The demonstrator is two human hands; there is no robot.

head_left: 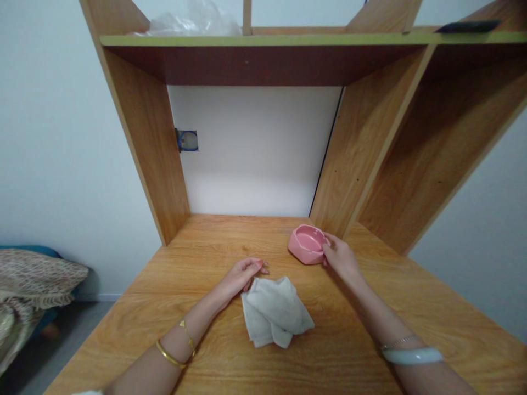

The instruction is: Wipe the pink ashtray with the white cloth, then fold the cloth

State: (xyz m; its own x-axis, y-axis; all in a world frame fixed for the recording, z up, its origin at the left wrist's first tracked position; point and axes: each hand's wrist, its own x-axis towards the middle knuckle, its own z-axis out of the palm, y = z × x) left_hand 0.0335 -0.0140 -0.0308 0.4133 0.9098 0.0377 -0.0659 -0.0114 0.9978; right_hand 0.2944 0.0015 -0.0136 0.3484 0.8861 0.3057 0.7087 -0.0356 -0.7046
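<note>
My right hand (341, 257) grips the right rim of a glossy pink ashtray (304, 253) with faceted sides and a round hollow. The ashtray is tilted toward me near the back right of the wooden desk; whether its base touches the desk I cannot tell. A folded light grey cloth (276, 311) lies rumpled on the desk between my forearms. By the cloth's upper left corner, my left hand (246, 272) rests with loosely bent fingers and nothing visible in them. Some of its fingers are hidden under the hand.
Upright wooden panels (150, 137) flank the back of the desk (214, 236). Overhead runs a shelf (272, 40) bearing a clear plastic bag (195, 22) and a dark flat object (467, 26). An open wall box (188, 140) shows blue wire. A patterned blanket (37, 280) lies at left.
</note>
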